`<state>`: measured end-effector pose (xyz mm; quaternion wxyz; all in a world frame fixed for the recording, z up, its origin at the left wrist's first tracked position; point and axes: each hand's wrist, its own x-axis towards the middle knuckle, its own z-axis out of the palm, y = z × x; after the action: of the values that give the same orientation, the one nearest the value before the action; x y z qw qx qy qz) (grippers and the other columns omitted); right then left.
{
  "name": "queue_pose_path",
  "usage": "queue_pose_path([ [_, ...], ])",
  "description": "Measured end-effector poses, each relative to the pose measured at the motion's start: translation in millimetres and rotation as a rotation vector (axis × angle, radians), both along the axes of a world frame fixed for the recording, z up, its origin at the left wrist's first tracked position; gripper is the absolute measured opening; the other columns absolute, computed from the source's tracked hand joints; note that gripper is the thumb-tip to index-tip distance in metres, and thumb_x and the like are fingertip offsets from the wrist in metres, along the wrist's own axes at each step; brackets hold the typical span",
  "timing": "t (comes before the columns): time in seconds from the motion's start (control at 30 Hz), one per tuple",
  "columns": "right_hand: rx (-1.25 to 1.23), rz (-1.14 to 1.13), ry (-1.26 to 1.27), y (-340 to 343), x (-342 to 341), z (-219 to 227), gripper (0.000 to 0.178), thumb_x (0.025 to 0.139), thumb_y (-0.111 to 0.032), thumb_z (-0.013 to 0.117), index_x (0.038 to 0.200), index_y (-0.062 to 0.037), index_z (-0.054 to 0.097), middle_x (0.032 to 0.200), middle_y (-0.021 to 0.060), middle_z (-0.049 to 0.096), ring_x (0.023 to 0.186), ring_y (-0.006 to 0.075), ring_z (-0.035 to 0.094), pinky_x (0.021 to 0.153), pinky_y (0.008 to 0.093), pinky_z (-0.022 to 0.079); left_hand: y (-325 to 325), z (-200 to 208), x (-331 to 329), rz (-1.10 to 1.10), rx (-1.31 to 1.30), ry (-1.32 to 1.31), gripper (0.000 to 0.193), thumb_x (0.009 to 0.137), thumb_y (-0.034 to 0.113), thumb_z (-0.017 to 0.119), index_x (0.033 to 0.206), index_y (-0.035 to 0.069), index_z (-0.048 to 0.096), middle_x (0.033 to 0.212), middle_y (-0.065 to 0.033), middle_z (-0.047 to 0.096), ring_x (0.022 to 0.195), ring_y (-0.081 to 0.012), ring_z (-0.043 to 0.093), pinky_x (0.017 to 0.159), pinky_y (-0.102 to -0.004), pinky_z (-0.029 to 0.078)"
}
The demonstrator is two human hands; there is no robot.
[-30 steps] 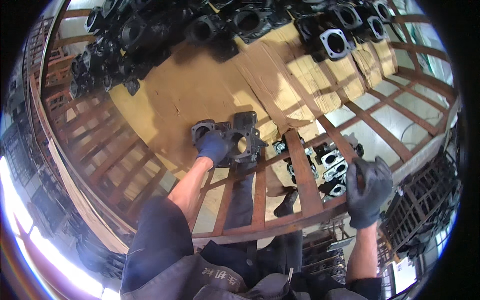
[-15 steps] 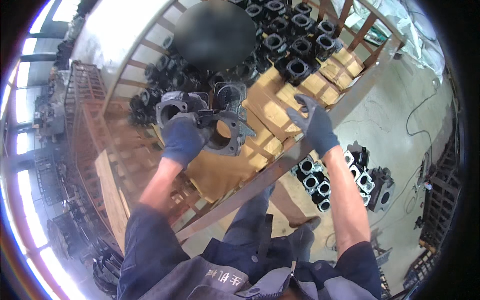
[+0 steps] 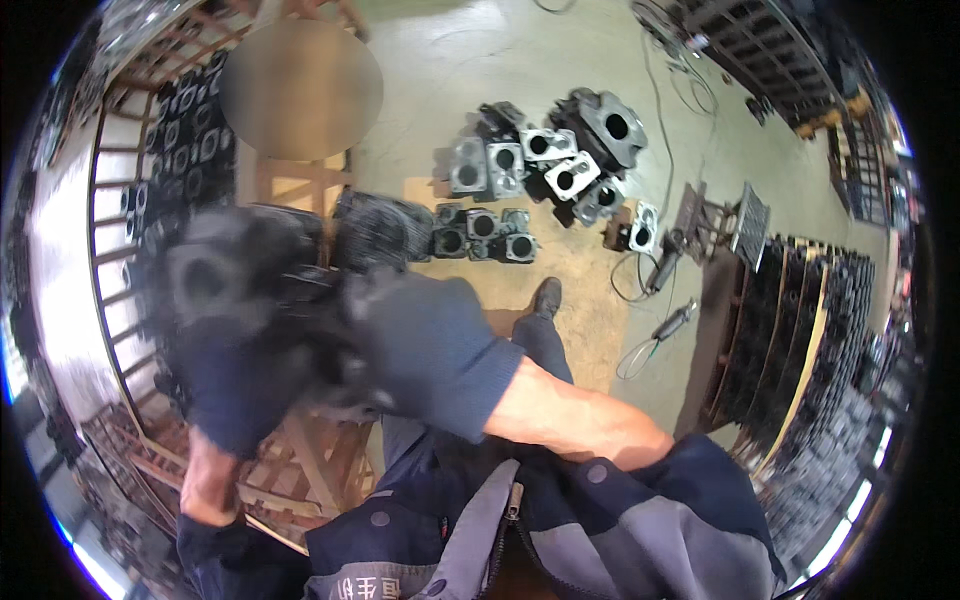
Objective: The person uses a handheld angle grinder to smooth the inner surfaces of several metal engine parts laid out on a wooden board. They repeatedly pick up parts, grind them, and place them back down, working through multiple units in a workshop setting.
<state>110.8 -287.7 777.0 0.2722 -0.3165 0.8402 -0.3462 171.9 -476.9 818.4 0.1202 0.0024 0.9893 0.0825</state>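
Showing blurred black castings [image 3: 240, 262], round-bored, gloved fingers [image 3: 378, 292] against them, opening and grip unclear.

Apparent dark casting [image 3: 215, 265] smeared by motion; left hand [image 3: 238, 370], right hand [image 3: 410, 325] blurred, finger positions unclear.

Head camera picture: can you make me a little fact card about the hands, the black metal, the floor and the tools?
Left hand: dark glove, against the black metal; fingers too blurred to make out
Right hand: dark blue glove, also against the black metal; fingers blurred too
Black metal: one part or several, too blurred to tell
Floor: pale-faced castings in a group, a bigger dark grey casting beside them
Tools: on the floor, lower right of the castings
Foot: dark shoe
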Motion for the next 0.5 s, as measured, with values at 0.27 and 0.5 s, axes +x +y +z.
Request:
queue_pose_path([
  [0.27, 0.534, -0.506, -0.254, 218.5, 69.2, -165.7, 0.027, 0.082, -0.029, 0.062, 0.089, -0.0037, 0.068, 0.081, 0.0200, 0.068, 0.077, 0.0376, 0.068, 0.068, 0.0482, 0.053, 229.9, -222.5, -27.7, -0.472, 0.314, -0.190, 0.031, 0.073, 0.033, 0.073, 0.076, 0.002, 0.071, 0.076, -0.0183, 0.067, 0.072, -0.0341, 0.067, 0.062, -0.0428, 0.052],
  [0.5, 0.614, -0.485, -0.314, 303.8, 83.5, -272.4, 0.020, 0.079, -0.023, 0.063, 0.083, -0.0051, 0.071, 0.079, 0.0206, 0.069, 0.074, 0.0365, 0.069, 0.066, 0.0459, 0.054, 320.6, -340.3, -3.0, -0.283, 0.339, -0.440, 0.034, 0.074, 0.041, 0.073, 0.079, 0.007, 0.072, 0.077, -0.0174, 0.068, 0.072, -0.0358, 0.067, 0.065, -0.0456, 0.053],
])
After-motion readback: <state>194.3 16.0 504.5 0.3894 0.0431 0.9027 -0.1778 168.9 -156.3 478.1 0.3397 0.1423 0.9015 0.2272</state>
